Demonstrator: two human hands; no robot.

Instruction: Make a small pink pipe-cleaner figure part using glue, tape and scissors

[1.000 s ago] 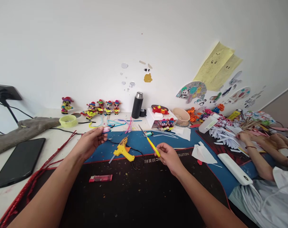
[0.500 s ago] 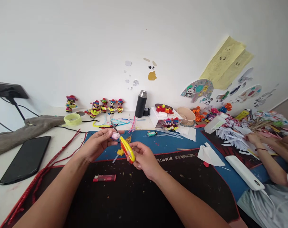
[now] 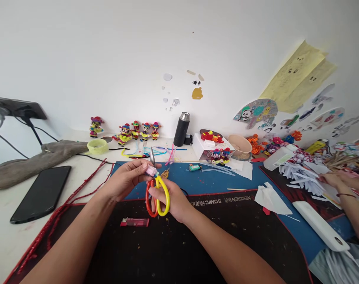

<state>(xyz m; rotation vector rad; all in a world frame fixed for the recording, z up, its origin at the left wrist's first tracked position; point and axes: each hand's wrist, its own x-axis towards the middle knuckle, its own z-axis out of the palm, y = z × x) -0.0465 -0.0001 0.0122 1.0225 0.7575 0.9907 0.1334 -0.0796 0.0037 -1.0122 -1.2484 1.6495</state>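
Observation:
My left hand [image 3: 126,177] pinches a small pale pink piece [image 3: 151,170] between thumb and fingertips; what it is made of is hard to make out. Fingers of my right hand [image 3: 175,201] are around a pair of scissors [image 3: 167,197] with one red and one yellow handle loop. The blades point up and away, right beside the pink piece. Whether they touch it I cannot tell. A yellowish-brown scrap [image 3: 165,173] lies on the mat just behind the scissors. Nearer to me, a pinkish-red lighter [image 3: 135,222] rests on the black mat [image 3: 150,256].
Several pipe-cleaner figures [image 3: 124,134] stand along the wall. A black thermos [image 3: 182,129], a green tape roll [image 3: 97,146] and a phone [image 3: 41,193] surround the work area. Red strands [image 3: 68,203] run along the left. Another person's hand [image 3: 330,179] is among paper strips at right.
The scissors have turned in my right hand, so both handle loops now show and the blades point more upright. My left hand still holds the pink piece. The view has shifted slightly left.

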